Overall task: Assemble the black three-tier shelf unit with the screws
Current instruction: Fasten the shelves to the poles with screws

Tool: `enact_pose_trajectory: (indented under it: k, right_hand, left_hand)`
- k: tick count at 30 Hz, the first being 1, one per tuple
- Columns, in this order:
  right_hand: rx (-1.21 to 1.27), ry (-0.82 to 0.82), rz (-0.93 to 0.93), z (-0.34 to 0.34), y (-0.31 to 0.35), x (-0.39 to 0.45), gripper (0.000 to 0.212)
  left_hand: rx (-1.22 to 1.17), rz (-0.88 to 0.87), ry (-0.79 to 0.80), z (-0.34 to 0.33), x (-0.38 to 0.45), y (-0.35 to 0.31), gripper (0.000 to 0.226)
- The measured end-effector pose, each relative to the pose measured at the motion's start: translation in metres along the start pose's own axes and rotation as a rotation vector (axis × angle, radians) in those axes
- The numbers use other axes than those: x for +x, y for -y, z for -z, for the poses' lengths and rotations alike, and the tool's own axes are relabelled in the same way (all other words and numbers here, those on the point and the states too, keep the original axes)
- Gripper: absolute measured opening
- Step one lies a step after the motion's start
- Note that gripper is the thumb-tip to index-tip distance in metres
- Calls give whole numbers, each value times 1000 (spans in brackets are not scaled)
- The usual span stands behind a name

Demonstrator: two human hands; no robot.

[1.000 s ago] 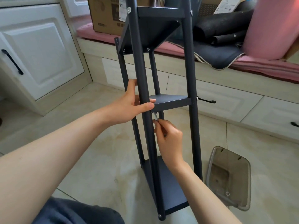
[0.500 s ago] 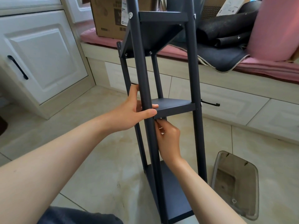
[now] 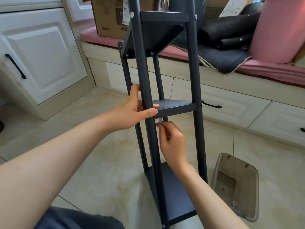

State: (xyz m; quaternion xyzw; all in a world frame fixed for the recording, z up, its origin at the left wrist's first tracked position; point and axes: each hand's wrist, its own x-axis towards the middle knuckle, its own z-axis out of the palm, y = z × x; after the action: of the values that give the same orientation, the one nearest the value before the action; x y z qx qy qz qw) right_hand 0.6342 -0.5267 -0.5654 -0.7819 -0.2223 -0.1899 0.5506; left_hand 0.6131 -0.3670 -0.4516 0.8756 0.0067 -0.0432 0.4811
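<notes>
Head view: the black shelf unit (image 3: pixel 194 76), standing on the floor, is held steady at a front pole by the left hand (image 3: pixel 133 111) while a small metal tool (image 3: pixel 160 120) is pinched under the middle shelf (image 3: pixel 173 105) by the right hand (image 3: pixel 171 139), likely so a screw can be tightened.

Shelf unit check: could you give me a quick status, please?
Left hand grips the front post at the middle shelf. Right hand pinches a small silver tool under that shelf. Nothing in the way.

Matt black metal shelf unit (image 3: pixel 175 107)
</notes>
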Motion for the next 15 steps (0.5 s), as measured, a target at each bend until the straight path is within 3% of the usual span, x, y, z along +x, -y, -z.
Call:
enact_pose_trajectory:
  k: [15]
  right_hand:
    - [-57,47,-4,20,19,6,12]
  left_hand:
    - [-11,19,18,0,-2,-3,58]
